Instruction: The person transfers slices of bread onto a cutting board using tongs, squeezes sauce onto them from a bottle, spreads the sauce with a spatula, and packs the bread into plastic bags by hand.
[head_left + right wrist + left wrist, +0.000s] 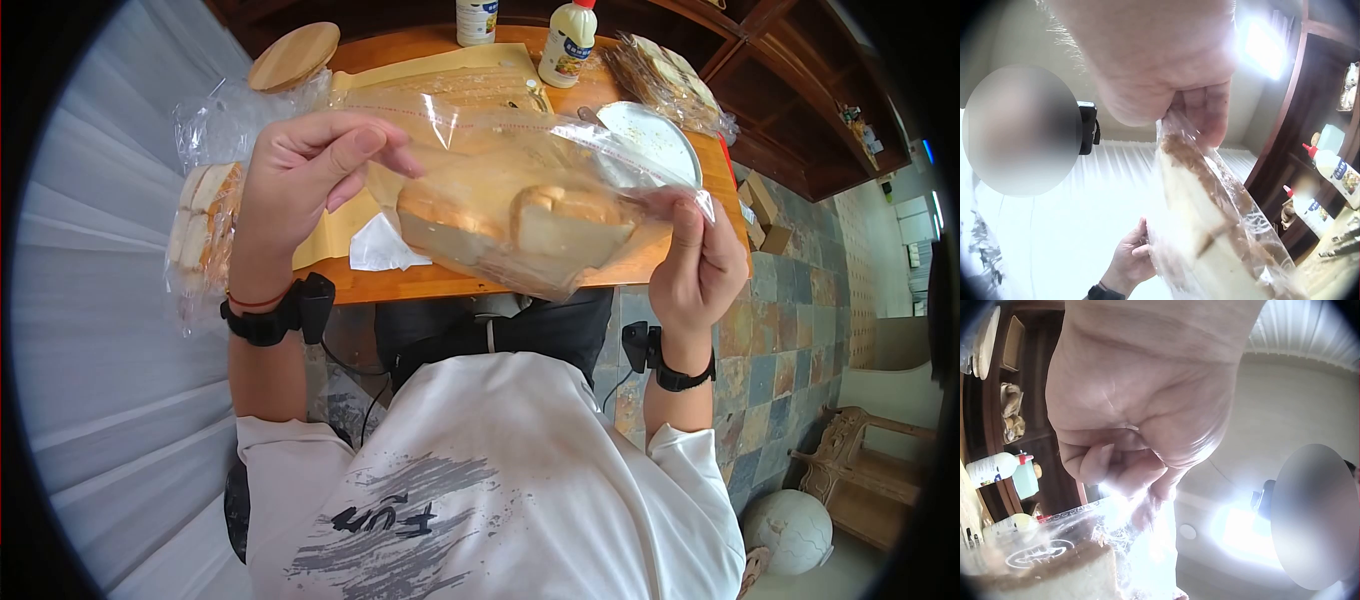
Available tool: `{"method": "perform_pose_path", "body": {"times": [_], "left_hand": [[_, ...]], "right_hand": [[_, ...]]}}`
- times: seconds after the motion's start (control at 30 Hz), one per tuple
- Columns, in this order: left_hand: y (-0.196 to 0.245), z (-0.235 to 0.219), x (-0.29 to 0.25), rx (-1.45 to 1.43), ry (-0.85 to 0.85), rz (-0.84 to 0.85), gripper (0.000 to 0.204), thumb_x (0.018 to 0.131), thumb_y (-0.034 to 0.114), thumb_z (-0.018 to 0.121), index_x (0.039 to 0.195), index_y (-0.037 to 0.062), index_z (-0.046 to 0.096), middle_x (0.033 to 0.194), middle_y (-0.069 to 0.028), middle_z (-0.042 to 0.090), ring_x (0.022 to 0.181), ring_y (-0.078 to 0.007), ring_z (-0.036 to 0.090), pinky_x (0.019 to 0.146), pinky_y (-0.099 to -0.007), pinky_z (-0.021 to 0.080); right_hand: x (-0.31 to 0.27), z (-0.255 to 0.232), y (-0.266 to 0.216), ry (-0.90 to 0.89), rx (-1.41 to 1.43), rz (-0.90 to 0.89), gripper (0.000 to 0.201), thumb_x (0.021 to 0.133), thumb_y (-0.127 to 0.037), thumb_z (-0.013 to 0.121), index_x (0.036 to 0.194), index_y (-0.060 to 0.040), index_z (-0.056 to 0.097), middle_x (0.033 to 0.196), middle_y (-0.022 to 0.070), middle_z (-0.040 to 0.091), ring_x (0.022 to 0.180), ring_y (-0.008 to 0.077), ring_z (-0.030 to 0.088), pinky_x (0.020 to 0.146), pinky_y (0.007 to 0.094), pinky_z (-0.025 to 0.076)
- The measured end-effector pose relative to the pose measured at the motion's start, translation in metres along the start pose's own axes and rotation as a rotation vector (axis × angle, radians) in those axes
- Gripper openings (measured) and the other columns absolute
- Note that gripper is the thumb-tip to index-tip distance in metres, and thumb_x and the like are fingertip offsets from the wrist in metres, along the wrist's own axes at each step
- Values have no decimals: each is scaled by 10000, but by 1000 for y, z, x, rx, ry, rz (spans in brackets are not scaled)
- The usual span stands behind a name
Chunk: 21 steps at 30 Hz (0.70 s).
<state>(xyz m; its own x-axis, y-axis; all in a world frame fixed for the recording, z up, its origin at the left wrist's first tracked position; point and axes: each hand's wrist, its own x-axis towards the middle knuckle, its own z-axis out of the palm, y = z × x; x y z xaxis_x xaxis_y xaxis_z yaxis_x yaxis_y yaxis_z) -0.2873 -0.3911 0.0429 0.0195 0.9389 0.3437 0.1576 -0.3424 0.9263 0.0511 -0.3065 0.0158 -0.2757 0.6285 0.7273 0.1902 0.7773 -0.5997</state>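
Observation:
A clear plastic bag [470, 135] is stretched sideways between both hands, above the table's near edge. Inside it lie two thick pieces of bread [570, 232] with brown crust, side by side at the bottom. My left hand [310, 175] pinches the bag's left end between thumb and fingers. At the opposite top corner, my right hand [705, 260] grips the plastic with thumb and curled fingers. From the right wrist, the bagged bread [1200, 212] hangs just below the right hand [1191, 100]. A printed oval mark shows on the film in the left wrist view.
Packed bread [205, 225] lies at the table's left, more bagged bread [670, 75] at the back right. A white plate [655, 140] sits behind the right hand. Two bottles, one a squeeze bottle [567, 45], stand at the back, and a round wooden board [295, 57] at back left.

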Motion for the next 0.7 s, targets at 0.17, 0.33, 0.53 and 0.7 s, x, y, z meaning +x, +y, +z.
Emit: {"method": "perform_pose_path", "body": {"times": [0.17, 0.33, 0.53, 0.7], "left_hand": [[4, -1, -4, 50, 44, -22, 228, 1067, 93, 560, 1091, -38, 745, 927, -175, 774, 510, -17, 375, 513, -169, 340], [17, -18, -21, 104, 166, -130, 218, 1035, 128, 629, 1094, -38, 757, 885, -126, 789, 499, -11, 422, 466, -176, 313], [-2, -34, -5, 218, 323, -314, 273, 1040, 207, 635, 1121, -26, 753, 882, -114, 787, 489, -11, 426, 447, -185, 315], [-65, -43, 11, 205, 294, -451, 312, 1055, 241, 626, 1179, -28, 723, 937, -109, 783, 492, -8, 459, 455, -161, 333]], "right_hand": [[9, 11, 0, 28, 85, 81, 212, 1068, -55, 551, 1016, 72, 712, 808, 70, 728, 722, 95, 645, 667, 223, 498], [29, 31, 0, -141, 303, 370, 255, 1081, -138, 575, 1004, 68, 705, 764, 18, 674, 650, 61, 592, 597, 218, 462], [36, 90, 42, -297, 584, 714, 310, 1096, -206, 553, 961, 45, 675, 733, 31, 652, 540, 109, 627, 505, 251, 508], [15, 125, 86, -322, 670, 894, 332, 1103, -279, 542, 1000, 5, 679, 802, 36, 678, 616, 124, 658, 596, 273, 566]]}}
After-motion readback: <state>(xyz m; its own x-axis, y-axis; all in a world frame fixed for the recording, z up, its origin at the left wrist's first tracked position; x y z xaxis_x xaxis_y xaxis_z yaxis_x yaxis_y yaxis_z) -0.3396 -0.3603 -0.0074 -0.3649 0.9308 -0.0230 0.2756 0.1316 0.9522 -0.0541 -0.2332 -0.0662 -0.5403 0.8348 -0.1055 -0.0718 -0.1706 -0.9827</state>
